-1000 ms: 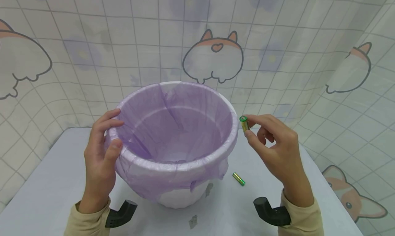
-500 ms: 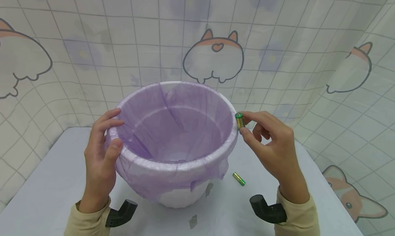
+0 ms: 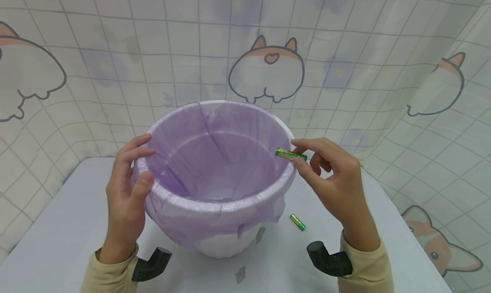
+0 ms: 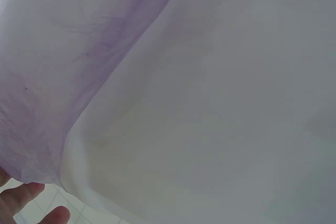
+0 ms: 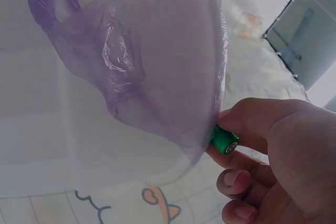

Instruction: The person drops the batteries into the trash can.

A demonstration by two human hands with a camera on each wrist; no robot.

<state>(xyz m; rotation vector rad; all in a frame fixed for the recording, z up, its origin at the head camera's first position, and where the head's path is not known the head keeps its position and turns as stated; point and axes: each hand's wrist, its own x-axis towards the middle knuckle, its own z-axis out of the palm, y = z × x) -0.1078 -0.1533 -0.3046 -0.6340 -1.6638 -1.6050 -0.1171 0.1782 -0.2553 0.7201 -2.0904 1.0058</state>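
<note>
A white trash bin (image 3: 220,245) lined with a purple plastic bag (image 3: 215,218) stands in the middle of the head view, its mouth tilted towards me. My left hand (image 3: 125,199) holds its left rim, fingers and thumb over the bag's folded edge. Thumb and index finger of my right hand (image 3: 333,173) pinch a green and gold battery (image 3: 285,153) at the right rim; it lies nearly level, one end over the opening. In the right wrist view the battery's green end (image 5: 224,140) sticks out between the fingers. A second battery (image 3: 297,222) lies on the table, right of the bin.
The white table (image 3: 57,237) carries two small grey patches near the bin's foot. Behind and to the sides hangs a white checked curtain (image 3: 172,41) printed with corgis. A black wrist mount (image 3: 329,259) sits on each sleeve.
My right hand has moved left to the bin's rim. The battery in it has turned from upright to nearly level. The left hand and the bin stay in place.
</note>
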